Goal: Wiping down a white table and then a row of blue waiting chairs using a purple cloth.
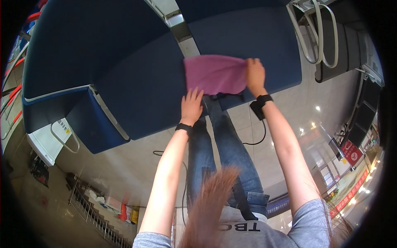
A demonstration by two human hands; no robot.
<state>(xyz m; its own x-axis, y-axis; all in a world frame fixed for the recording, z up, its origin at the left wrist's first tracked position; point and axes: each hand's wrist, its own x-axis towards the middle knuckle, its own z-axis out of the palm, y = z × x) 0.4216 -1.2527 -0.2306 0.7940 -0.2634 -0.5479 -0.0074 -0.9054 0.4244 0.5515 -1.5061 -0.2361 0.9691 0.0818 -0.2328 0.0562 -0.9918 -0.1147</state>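
A purple cloth (216, 73) lies spread over the front of a dark blue padded seat (142, 82), across the gap between two cushions. Its right edge is pinched in my right hand (255, 76), whose fingers are bent round it. At the cloth's lower left corner, my left hand (192, 107) rests flat with its fingers stretched out and the tips touching the fabric. Each wrist wears a black band. What lies under the cloth is hidden, apart from a dark piece showing below its lower edge.
A metal strip (189, 46) divides the cushions. White looped metal bars (320, 37) stand at the right end, and a white unit with a handle (50, 138) at the left. A black box (257, 110) with a cable hangs by my right wrist. Stair railings (93, 213) show lower left.
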